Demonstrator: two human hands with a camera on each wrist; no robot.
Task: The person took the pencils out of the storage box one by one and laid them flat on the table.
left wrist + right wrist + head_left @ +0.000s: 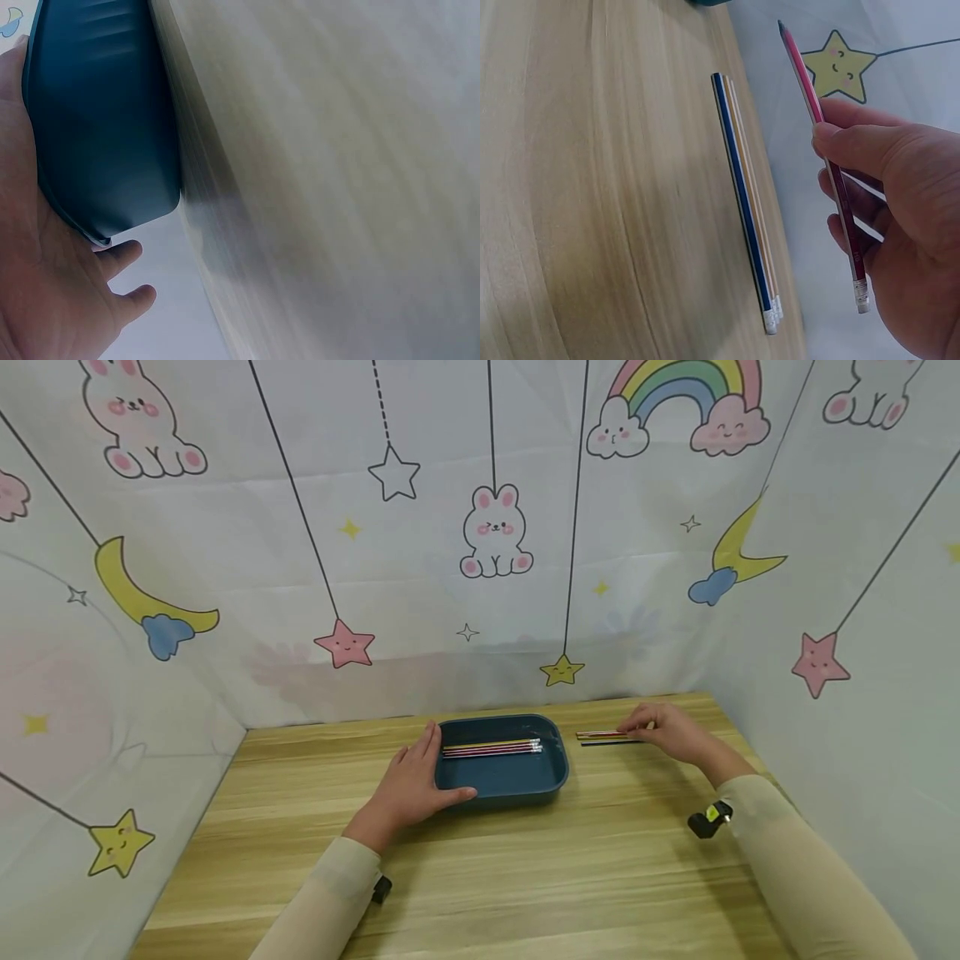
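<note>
My right hand [671, 735] pinches a red pencil [804, 79] between thumb and fingers, right of the box. Its dark tip points up and its white eraser end hangs down in the right wrist view. Beside it on the table lie a dark blue pencil [744, 202] and an orange-and-white one [753, 187], side by side. My left hand [408, 781] rests against the left end of a dark teal box [502, 797], fingers straight along the side and thumb over the near rim. Several pencils [491, 748] lie in the box, erasers to the right.
The wooden table [525, 877] meets a white curtain [420, 568] printed with rabbits, stars and moons at its back edge. More curtain hangs at both sides. A small black camera [708, 820] sits on the right wrist.
</note>
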